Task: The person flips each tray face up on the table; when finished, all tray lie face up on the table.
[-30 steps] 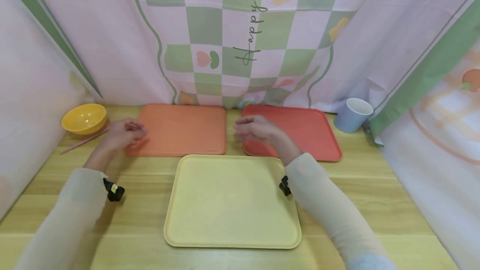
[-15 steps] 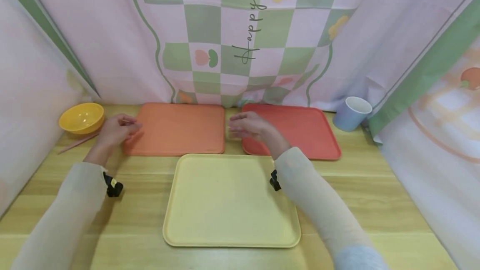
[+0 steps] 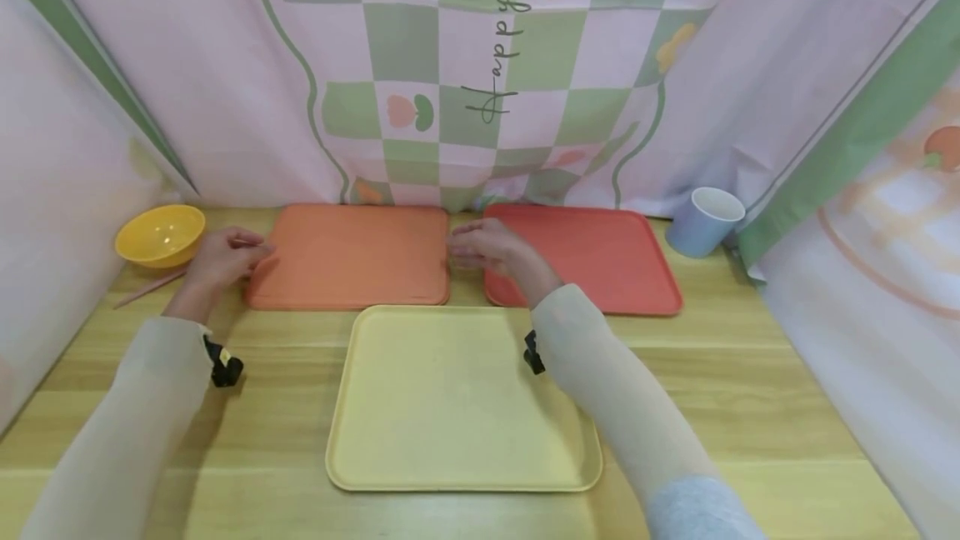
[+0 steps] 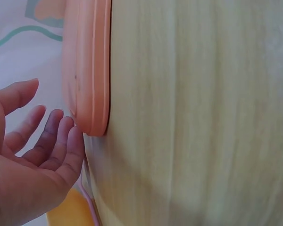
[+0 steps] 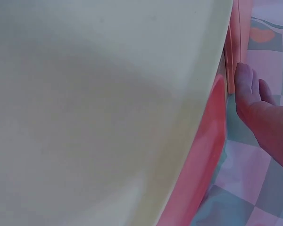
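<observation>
An orange tray point(image 3: 352, 257) lies at the back left of the table. My left hand point(image 3: 222, 261) is at its left edge, fingers gently bent and the thumb apart from them. In the left wrist view the fingertips point(image 4: 76, 141) are right at the tray's corner, with nothing between thumb and fingers. My right hand point(image 3: 495, 247) reaches to the right edge of the orange tray, over the gap beside a red tray point(image 3: 600, 261). Its fingers are nearly straight and overlap the orange rim point(image 5: 236, 52) in the right wrist view.
A pale yellow tray point(image 3: 461, 402) lies in front, under my right forearm. Behind my left hand stand a yellow bowl point(image 3: 159, 236) and a thin pinkish stick point(image 3: 146, 289), partly hidden. A blue cup point(image 3: 699, 227) stands at the back right. Patterned curtains point(image 3: 397, 40) enclose the table.
My right hand has moved left from over the red tray to the orange tray's right edge. My left hand has shifted slightly left to its left edge. The trays stay in place.
</observation>
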The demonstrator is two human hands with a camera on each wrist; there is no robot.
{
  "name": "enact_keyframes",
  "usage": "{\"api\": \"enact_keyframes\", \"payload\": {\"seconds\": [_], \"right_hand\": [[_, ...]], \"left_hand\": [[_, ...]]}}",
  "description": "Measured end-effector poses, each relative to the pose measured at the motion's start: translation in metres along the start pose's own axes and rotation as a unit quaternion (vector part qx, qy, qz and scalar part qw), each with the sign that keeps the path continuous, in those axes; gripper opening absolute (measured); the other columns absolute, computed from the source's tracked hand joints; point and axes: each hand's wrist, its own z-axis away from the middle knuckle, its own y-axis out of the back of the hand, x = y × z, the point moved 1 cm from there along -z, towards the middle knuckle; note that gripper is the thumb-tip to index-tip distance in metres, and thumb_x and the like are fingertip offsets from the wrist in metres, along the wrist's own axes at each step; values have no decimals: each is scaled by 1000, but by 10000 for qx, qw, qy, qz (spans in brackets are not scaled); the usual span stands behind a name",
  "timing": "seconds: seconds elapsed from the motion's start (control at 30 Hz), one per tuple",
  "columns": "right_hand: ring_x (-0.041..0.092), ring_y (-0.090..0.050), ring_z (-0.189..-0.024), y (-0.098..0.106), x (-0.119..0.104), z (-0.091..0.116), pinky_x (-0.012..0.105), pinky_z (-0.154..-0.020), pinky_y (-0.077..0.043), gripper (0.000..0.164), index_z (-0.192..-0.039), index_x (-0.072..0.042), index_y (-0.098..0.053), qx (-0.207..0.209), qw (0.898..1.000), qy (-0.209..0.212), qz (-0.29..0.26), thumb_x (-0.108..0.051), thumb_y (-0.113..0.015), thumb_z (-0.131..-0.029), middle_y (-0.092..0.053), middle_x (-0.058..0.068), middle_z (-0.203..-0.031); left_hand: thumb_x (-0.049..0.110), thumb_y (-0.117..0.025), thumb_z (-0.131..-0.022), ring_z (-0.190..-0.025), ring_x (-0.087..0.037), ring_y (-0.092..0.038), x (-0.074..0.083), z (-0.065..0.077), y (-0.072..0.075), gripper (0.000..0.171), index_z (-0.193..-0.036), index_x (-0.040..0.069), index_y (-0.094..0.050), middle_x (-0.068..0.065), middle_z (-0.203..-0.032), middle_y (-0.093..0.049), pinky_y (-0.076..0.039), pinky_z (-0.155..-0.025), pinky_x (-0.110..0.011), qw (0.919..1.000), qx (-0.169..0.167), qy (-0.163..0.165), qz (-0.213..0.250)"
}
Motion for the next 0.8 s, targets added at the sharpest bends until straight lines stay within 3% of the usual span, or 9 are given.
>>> {"api": "enact_keyframes", "payload": {"seconds": [0.47, 0.8], "right_hand": [[33, -53, -124, -5, -1, -9, 42, -109, -44, 52, -144, 8, -42, 165, 9998, -52, -112, -3, -64, -98, -56, 20, -130], [34, -45, -137, -7, 0, -10, 41, -108, -45, 51, -142, 6, -46, 263, 9994, -242, 3, -6, -67, -98, -46, 20, -147]], "left_hand": [[25, -69, -97, -85, -6, -57, -2, -6, 1, 47, -128, -6, -51, -9, -112, -56, -53, -71, -21, 9986, -15, 527, 58], [30, -70, -96, -105, -22, -52, 0, -7, 1, 55, -135, -3, -47, -16, -130, -51, -52, -75, -23, 9963, -190, 839, 10]]}}
